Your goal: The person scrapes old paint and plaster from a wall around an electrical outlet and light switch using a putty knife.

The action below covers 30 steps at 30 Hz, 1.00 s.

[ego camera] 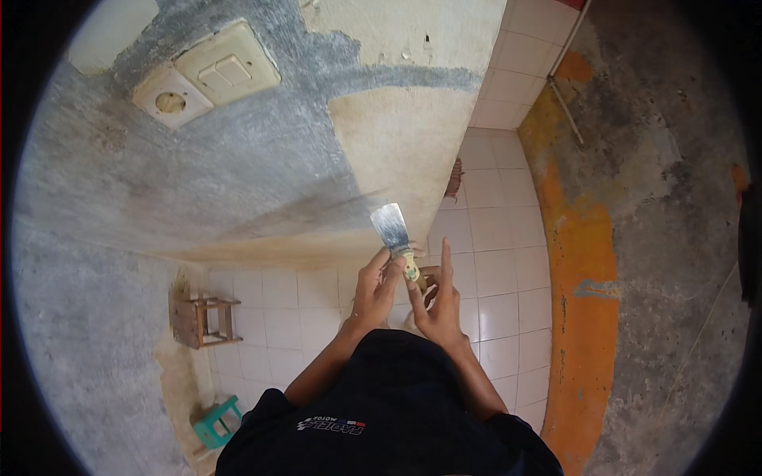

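A putty knife [391, 228] with a metal blade and a pale, worn handle is held in front of my chest, its blade pointing up and away from me. My left hand [375, 297] grips it where the handle meets the blade, the thumb lying on the handle. At the handle's lower end, the thumb and some fingers of my right hand [440, 309] pinch it, while the index finger sticks out straight. Beyond the blade stands a wall with bare grey plaster [256, 160] and a patch of cream paint [405, 137].
A light switch [229, 72] and a round socket [171, 102] sit on the wall. Along the left stand a wooden stool [205, 321] and a green plastic stool [215, 423]. White floor tiles [500, 268] run up to a grey wall [673, 238] with an orange band [583, 351] on the right.
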Motion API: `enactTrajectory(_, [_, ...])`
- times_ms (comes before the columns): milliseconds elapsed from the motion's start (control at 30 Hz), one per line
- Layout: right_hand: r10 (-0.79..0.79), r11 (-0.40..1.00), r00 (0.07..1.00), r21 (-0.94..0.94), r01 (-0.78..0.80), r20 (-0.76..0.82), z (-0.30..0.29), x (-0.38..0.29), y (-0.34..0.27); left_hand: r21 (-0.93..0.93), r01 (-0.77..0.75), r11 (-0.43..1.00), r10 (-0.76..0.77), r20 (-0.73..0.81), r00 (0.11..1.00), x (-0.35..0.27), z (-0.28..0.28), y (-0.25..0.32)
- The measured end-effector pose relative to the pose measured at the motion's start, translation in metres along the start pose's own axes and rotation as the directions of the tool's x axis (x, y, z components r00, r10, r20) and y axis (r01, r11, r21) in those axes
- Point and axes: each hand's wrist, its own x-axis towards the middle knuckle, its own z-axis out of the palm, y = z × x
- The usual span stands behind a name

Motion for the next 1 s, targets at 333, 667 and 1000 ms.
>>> enactTrajectory(333, [0.048,0.998,0.998,-0.033,-0.049,-0.048,-0.049,0.014,0.028,-0.025,0.020,1.000,-0.024,-0.208,0.978,-0.004,-0.001,0.037])
enactTrajectory(667, [-0.111,0.992,0.981,-0.071,0.101,-0.157,-0.044,0.080,-0.039,0.083,-0.491,0.867,0.496,-0.236,0.836,0.055,0.004,0.100])
enactTrajectory(1000, [-0.492,0.854,0.836,-0.324,0.408,-0.244,-0.024,0.117,-0.062,0.003,-0.292,0.956,0.286,-0.216,0.934,0.061,0.003,0.100])
